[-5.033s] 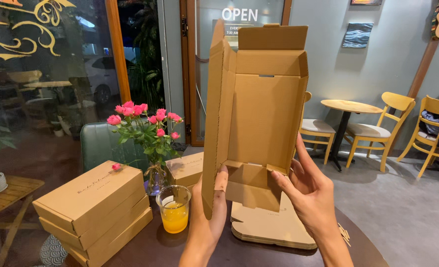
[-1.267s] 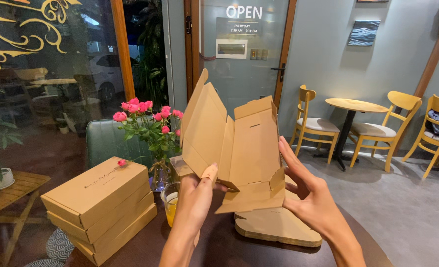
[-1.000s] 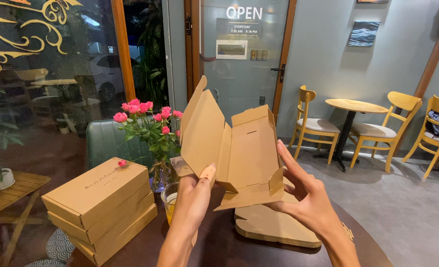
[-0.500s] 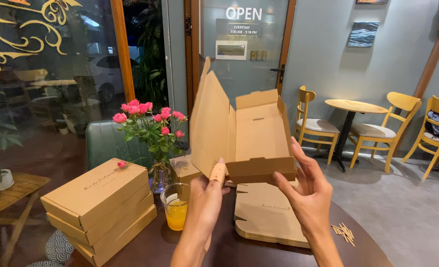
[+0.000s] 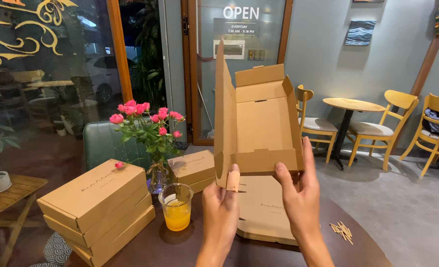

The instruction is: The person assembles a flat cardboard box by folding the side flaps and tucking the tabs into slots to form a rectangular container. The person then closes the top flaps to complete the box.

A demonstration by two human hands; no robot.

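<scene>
I hold a half-folded brown cardboard box (image 5: 260, 123) upright above the dark round table (image 5: 190, 247). Its lid flap stands up on the left and the near wall is folded up. My left hand (image 5: 222, 207) grips the box's lower left corner; a plaster wraps one fingertip. My right hand (image 5: 298, 195) grips the lower right corner, thumb on the near wall. Below the box lies a stack of flat unfolded box blanks (image 5: 266, 212).
A stack of three closed cardboard boxes (image 5: 97, 207) stands at the left. Another closed box (image 5: 194, 168) sits behind a plastic cup of orange drink (image 5: 176, 207) and a vase of pink roses (image 5: 150, 128). Small wooden sticks (image 5: 342, 231) lie at the right; chairs and a café table (image 5: 350, 106) stand beyond.
The box has been turned from tilted to upright facing me and its near wall folded up. Both hands shifted to the lower corners.
</scene>
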